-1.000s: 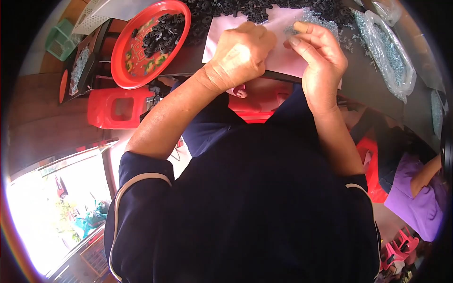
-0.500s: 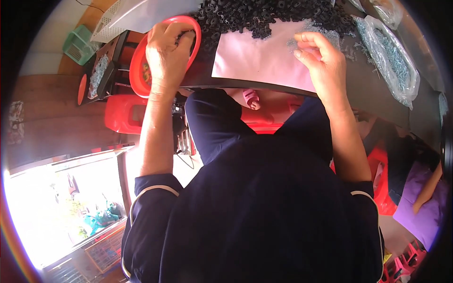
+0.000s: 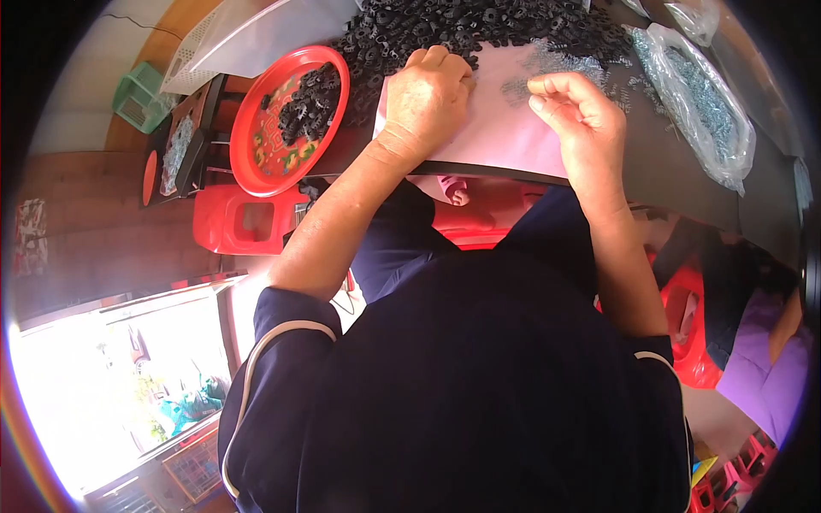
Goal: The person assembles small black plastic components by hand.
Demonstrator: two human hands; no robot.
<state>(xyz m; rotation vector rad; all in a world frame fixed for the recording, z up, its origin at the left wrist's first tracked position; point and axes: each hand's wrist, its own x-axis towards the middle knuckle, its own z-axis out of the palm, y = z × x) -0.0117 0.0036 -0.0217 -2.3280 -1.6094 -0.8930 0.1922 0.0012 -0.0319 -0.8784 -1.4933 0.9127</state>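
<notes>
The step in hand appears to be close finger work with small loose parts over the pink sheet (image 3: 513, 137), which lies on the dark worktop (image 3: 676, 167); the left hand (image 3: 428, 98) is back-up over the sheet's left side, at the near edge of the heaped black plastic clips (image 3: 496, 24); its fingers are curled down and their tips hidden, so I cannot tell whether it has hold of a clip; the right hand (image 3: 581, 111) is at the sheet's right side, just beside the loose metal springs (image 3: 575, 67); its thumb and index finger are bent toward each other with a narrow gap between their tips, the other fingers folded in; whether a spring sits there is too small to tell.

The clips spread along the far side of the worktop, and a smaller heap of black clips (image 3: 312, 103) lies in the red tray (image 3: 242, 158) to the left, well apart from the right hand; more springs fill the clear plastic bag (image 3: 731, 171) on the right.

As I judge it, the next move calls for a light pinch and steady fingertips, since the springs lie tangled together and could come up in clusters; the clips, being heaped, may drag neighbours along.
</notes>
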